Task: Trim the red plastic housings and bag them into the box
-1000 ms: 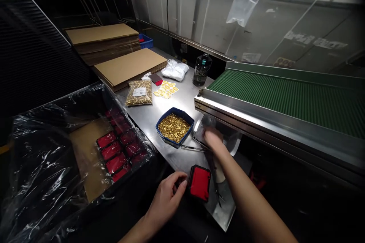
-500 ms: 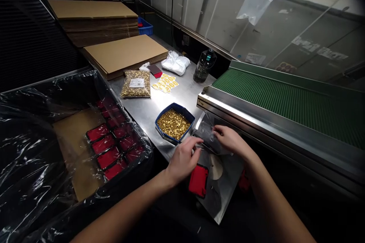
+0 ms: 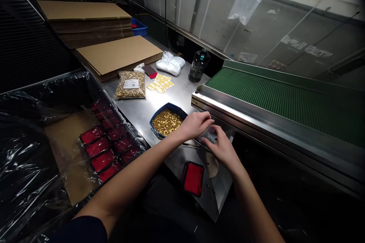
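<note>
My left hand (image 3: 195,124) and my right hand (image 3: 221,148) meet over a small clear plastic bag (image 3: 212,134) at the end of the conveyor. Both pinch it with curled fingers. Just left of them stands a blue tray (image 3: 159,113) filled with small gold parts. A red, black-framed pad (image 3: 193,178) lies on the steel table (image 3: 142,108) near its front edge, below my hands. Tweezers (image 3: 192,145) lie on the table under my left wrist.
A green conveyor belt (image 3: 285,95) runs off to the right. On the left stands a plastic-lined box (image 3: 57,148) holding several red pads. Farther back lie a bag of gold parts (image 3: 130,84), yellow stickers (image 3: 159,82), a dark bottle (image 3: 197,67), white bags and flat cardboard (image 3: 116,54).
My left hand left the red pad and rose to join the right hand on the clear bag. Both hands have shifted up toward the conveyor's end.
</note>
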{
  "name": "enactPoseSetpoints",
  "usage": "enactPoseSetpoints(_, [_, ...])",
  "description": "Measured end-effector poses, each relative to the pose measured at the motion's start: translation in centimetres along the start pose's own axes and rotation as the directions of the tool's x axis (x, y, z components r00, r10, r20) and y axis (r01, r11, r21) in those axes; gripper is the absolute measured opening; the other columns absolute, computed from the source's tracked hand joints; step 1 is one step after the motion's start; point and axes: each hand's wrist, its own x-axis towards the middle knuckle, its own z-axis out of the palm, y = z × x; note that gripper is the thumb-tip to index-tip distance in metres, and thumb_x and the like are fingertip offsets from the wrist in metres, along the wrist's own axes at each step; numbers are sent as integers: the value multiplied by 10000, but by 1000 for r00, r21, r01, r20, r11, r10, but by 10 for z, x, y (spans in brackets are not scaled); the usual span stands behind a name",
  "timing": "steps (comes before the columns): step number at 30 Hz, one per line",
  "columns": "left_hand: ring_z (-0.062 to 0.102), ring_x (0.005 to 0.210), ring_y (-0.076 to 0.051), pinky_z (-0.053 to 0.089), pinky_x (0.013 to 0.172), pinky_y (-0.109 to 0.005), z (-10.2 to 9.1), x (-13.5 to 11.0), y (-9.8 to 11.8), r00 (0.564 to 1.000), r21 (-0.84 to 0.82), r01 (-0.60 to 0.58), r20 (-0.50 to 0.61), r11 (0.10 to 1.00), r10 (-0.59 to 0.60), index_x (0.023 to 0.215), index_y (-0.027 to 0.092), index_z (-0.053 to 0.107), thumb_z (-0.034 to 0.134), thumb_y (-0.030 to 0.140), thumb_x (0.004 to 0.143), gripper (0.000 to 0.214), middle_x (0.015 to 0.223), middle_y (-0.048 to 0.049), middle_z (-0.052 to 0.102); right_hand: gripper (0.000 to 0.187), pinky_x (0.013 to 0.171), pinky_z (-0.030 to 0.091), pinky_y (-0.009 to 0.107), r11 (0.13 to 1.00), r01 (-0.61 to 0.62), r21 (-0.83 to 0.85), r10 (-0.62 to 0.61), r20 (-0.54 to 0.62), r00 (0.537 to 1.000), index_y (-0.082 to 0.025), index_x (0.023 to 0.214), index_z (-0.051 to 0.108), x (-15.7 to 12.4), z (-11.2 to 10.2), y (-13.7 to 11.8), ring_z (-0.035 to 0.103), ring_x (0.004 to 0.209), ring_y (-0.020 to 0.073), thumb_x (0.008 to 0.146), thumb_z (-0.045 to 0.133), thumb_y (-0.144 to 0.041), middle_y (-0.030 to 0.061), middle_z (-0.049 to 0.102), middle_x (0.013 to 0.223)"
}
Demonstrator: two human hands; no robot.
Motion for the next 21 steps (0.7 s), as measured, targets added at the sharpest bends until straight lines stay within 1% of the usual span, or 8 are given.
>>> enactPoseSetpoints(3, [614,801,-171,457,707,-255,-1,6,-4,999,23,-49,19,999,49,908,195,620,541,299,1000,159,841,-8,647,287,766,496,302,995,-70,69,79,-138,987,-232,1067,681,-3,12,-4,688,870,219,943,517,-432,47,748,1024])
enactPoseSetpoints(5, [604,851,-187,460,748,-273,-2,8,-8,997,55,-71,16,996,70,930,194,615,528,290,1006,150,891,-25,633,321,727,483,306,988,-119,99,140,-242,960,-237,1026,720,-7,14,-5,686,787,217,976,452,-406,48,765,971])
enactPoseSetpoints(9, [594,922,-221,466,814,-316,-11,2,-7,997,114,-82,11,990,82,988,201,615,545,261,996,93,944,-42,626,365,798,474,341,974,-165,154,214,-393,894,-232,1103,750,-18,11,-6,697,895,266,967,481,-438,90,770,1055])
enactPoseSetpoints(12, [574,1036,-259,458,914,-380,-11,-20,8,998,143,-34,-46,989,41,1077,191,598,509,286,1014,145,1073,-89,616,369,850,469,350,962,-169,214,247,-420,873,-234,1105,756,-23,10,-7,693,962,276,955,509,-464,94,764,1088])
enactPoseSetpoints(14, [586,1013,-251,474,914,-385,-2,-43,20,997,132,16,-73,991,-7,1073,179,588,452,322,1039,200,1050,-95,622,352,806,488,330,944,-175,280,279,-394,876,-225,1053,756,-22,11,-6,703,905,255,940,536,-476,86,772,1033])
enactPoseSetpoints(17, [629,932,-212,528,859,-341,26,-74,29,996,89,85,-31,992,-82,1089,179,587,445,264,1038,173,1012,-76,652,315,704,504,323,904,-207,375,335,-316,888,-202,891,756,-15,15,-1,705,776,249,854,650,-497,88,774,874])
enactPoseSetpoints(18, [629,1005,-219,532,904,-346,38,-80,27,995,80,102,-11,992,-102,1170,171,571,464,211,1020,189,1097,-94,650,311,689,508,328,888,-217,406,351,-290,890,-198,852,751,-13,18,1,703,750,251,823,684,-500,88,770,838])
enactPoseSetpoints(21, [537,1256,-270,477,1067,-411,73,-84,13,988,69,137,60,988,-141,1365,111,469,541,116,946,425,1355,-178,547,337,677,539,345,820,-218,529,384,-226,895,-188,811,733,-5,27,4,706,702,244,770,732,-522,85,760,770])
